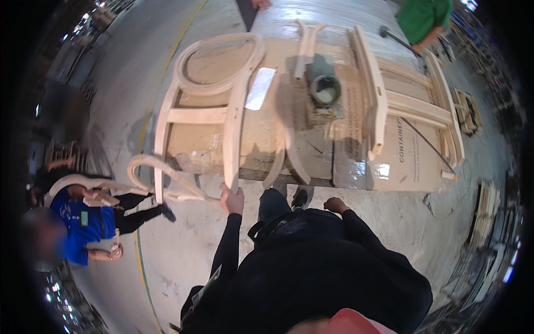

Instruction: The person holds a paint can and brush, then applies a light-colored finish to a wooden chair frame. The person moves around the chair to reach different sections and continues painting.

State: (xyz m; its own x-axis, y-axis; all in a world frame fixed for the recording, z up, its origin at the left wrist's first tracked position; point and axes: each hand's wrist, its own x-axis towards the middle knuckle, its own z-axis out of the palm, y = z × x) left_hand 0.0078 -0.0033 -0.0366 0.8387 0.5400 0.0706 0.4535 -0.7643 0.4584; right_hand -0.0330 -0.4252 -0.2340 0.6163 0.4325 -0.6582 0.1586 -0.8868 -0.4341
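Note:
A pale wooden chair back frame [232,131] with an oval top lies on the table's left side. My left hand [232,200] is closed round the near end of its right leg, which juts past the table edge. My right hand [335,205] hangs near the table's front edge with its fingers curled and nothing visible in it. Two curved wooden pieces [286,156] lie between my hands on the table. Beyond them stands a dark round pot [326,90] with pale contents. A white sheet of paper [260,89] lies beside the frame.
The table is covered with cardboard [409,150]. A wooden frame assembly [380,100] stands on its right, and slim curved pieces [307,47] lie at the back. A person in blue [89,217] carries wooden parts on the left. Another in green [425,22] is at the far right by a hammer [397,40].

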